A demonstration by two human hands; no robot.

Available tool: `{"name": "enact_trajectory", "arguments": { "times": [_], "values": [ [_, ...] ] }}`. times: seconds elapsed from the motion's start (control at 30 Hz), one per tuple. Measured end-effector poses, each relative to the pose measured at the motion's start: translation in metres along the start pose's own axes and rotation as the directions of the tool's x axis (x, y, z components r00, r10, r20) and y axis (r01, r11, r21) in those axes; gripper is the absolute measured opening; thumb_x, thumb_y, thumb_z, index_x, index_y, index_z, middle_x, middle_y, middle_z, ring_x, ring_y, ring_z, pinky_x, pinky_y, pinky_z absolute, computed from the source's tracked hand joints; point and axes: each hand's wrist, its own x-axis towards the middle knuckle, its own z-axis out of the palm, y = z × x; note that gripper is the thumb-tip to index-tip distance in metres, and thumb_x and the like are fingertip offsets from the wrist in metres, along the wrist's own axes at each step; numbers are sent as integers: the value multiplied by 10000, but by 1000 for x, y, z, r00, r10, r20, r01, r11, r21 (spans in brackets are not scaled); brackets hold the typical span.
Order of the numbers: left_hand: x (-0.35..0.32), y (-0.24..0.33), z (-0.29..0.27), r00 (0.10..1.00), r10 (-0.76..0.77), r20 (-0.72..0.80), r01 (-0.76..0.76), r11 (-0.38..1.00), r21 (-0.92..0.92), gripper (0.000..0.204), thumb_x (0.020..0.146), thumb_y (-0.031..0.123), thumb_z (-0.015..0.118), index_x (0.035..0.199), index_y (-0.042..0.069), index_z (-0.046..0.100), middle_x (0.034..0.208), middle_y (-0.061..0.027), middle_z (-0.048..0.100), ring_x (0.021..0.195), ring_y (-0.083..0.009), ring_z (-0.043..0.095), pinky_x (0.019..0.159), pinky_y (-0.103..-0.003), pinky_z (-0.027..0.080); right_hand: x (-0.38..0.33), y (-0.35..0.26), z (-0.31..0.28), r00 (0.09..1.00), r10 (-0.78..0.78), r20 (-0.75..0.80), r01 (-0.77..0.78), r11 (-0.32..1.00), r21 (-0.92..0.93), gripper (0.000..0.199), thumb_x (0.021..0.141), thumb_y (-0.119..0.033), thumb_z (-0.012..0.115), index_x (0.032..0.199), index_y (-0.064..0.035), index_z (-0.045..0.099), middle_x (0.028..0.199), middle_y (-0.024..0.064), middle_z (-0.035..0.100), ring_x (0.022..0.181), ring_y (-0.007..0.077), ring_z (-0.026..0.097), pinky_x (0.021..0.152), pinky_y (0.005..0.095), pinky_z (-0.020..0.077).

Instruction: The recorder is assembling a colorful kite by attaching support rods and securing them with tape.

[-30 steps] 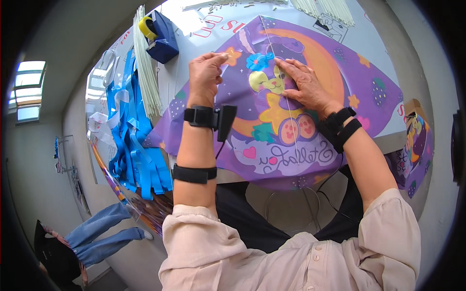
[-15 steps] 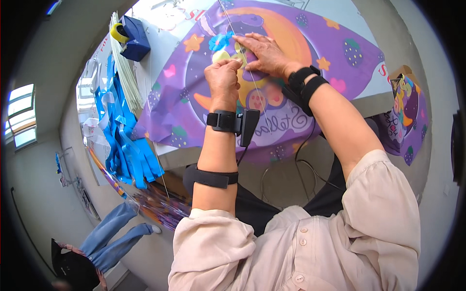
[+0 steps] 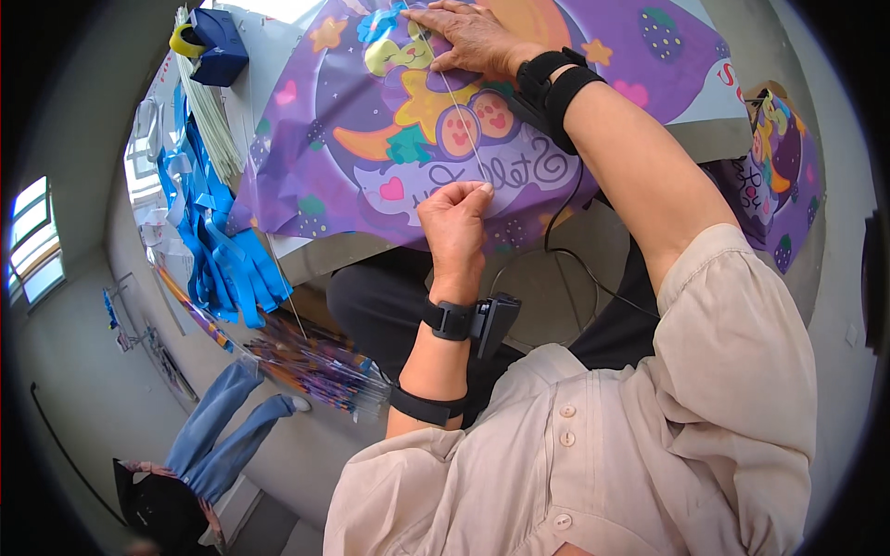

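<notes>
A purple kite (image 3: pixel 371 176) printed with a cartoon figure, a moon and stars lies spread over the table edge. My right hand (image 3: pixel 468 37) rests flat on its upper part, fingers pressing the fabric. My left hand (image 3: pixel 454 222) is closed near the kite's lower edge, pinching a thin pale string (image 3: pixel 454 102) that runs taut up to my right hand. Both wrists wear black bands.
Blue ribbon tails (image 3: pixel 218 250) hang off the table's left side beside a bundle of thin white rods (image 3: pixel 209 111). A dark blue box with yellow tape (image 3: pixel 213 42) sits at the far left. Another purple kite (image 3: pixel 774 167) hangs at right. A person's jeans-clad legs (image 3: pixel 222 431) show at lower left.
My left hand has pulled back from the kite's middle toward my body, drawing the string out taut. My right hand stays pressed on the kite's upper part.
</notes>
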Motion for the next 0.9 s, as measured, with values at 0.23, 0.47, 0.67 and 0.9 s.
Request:
{"name": "enact_trajectory", "arguments": {
  "times": [0.23,0.47,0.67,0.9],
  "values": [
    [4,-13,2,996,40,-78,-39,999,16,75,788,77,660,741,34,620,554,61,467,411,-18,340,359,-195,243,-1,2,3,1000,1,-13,-1,1000,-23,743,697,-242,682,1353,-116,356,1276,126,475,1225,312,375,1015,445,287],
    [10,-21,9,953,268,-140,-232,946,228,45,707,-23,659,714,-20,614,605,10,545,565,-61,485,516,-212,404,0,4,4,1000,1,9,-1,1000,-16,738,700,-238,675,1357,-136,354,1282,124,468,1226,312,370,1013,454,283],
    [14,-20,14,920,346,-186,-225,853,472,161,655,6,694,616,7,538,595,-55,568,567,-119,518,546,-272,441,-3,-2,-5,1000,-5,18,4,1000,29,745,710,-216,670,1372,-147,333,1293,126,460,1233,318,362,1017,455,276],
    [13,-3,2,964,237,-119,-143,842,520,295,692,77,734,622,37,450,588,-35,525,560,-106,486,504,-302,422,-4,0,-2,1000,11,5,-11,1000,22,708,733,-196,656,1364,-143,341,1294,146,458,1231,338,366,1021,456,286]
  ]
}}
